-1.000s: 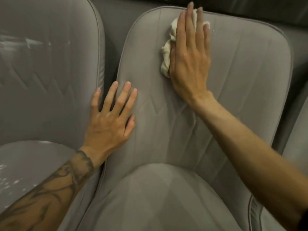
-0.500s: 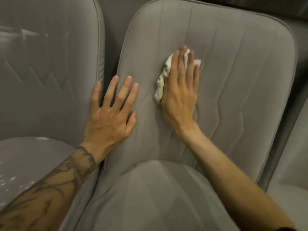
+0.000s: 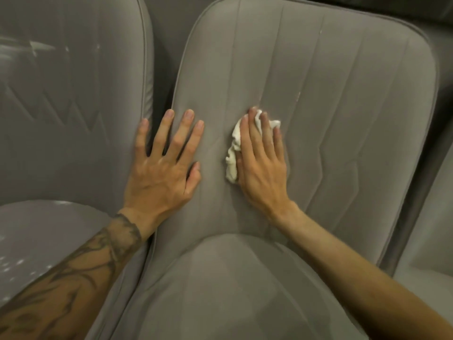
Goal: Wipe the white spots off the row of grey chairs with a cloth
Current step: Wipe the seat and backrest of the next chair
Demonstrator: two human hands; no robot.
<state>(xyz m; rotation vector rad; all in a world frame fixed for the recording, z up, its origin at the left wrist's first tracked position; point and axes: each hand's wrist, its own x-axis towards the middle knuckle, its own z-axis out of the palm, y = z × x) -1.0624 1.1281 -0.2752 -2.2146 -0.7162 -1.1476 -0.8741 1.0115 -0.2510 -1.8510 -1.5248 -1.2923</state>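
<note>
A grey padded chair (image 3: 343, 99) fills the middle of the view, its backrest stitched in long seams. My right hand (image 3: 262, 163) lies flat on the lower backrest, straight fingers pressing a crumpled white cloth (image 3: 232, 153) against the fabric; most of the cloth is hidden under the palm. My left hand (image 3: 164, 168) rests flat with spread fingers on the backrest's left edge, holding nothing. A faint white streak (image 3: 298, 96) shows on a seam just above the right hand.
A second grey chair (image 3: 73, 119) stands at the left, with white smears (image 3: 36, 46) on its backrest and white specks (image 3: 14, 263) on its seat. Part of a third chair (image 3: 431, 229) shows at the right edge. A dark gap separates the backrests.
My right hand has slid the cloth down the backrest from near the top edge to its lower middle. The left hand has stayed in place.
</note>
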